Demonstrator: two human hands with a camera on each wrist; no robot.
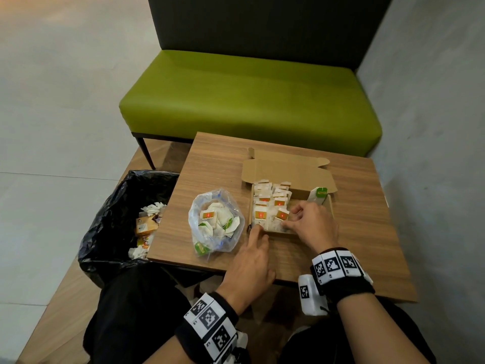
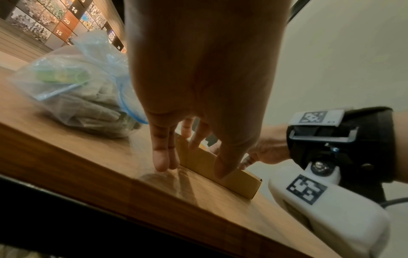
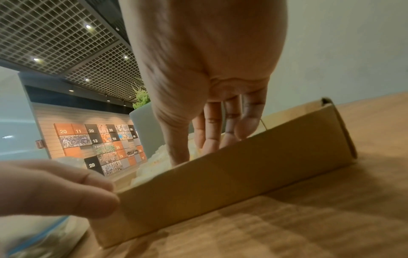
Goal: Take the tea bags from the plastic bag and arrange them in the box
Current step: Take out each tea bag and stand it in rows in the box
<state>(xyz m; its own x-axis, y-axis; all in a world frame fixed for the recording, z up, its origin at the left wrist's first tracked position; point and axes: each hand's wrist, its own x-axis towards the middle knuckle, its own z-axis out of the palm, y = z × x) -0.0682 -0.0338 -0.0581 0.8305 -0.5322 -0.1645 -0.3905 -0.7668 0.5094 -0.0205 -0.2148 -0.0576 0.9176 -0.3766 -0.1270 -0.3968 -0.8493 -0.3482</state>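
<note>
Task in progress. The cardboard box (image 1: 273,233) on the worktop (image 1: 215,158) holds rows of tea bags (image 1: 270,203) filling its left part; the right part appears unfilled, with one green-tagged tea bag (image 1: 318,194) leaning at its far corner. The right hand (image 1: 311,223), fingers extended, presses on the packed bags. The left hand (image 1: 252,256) steadies the box's near-left corner with straight fingers. Many bags remain in the plastic bag (image 1: 215,219) beside the box.
</note>
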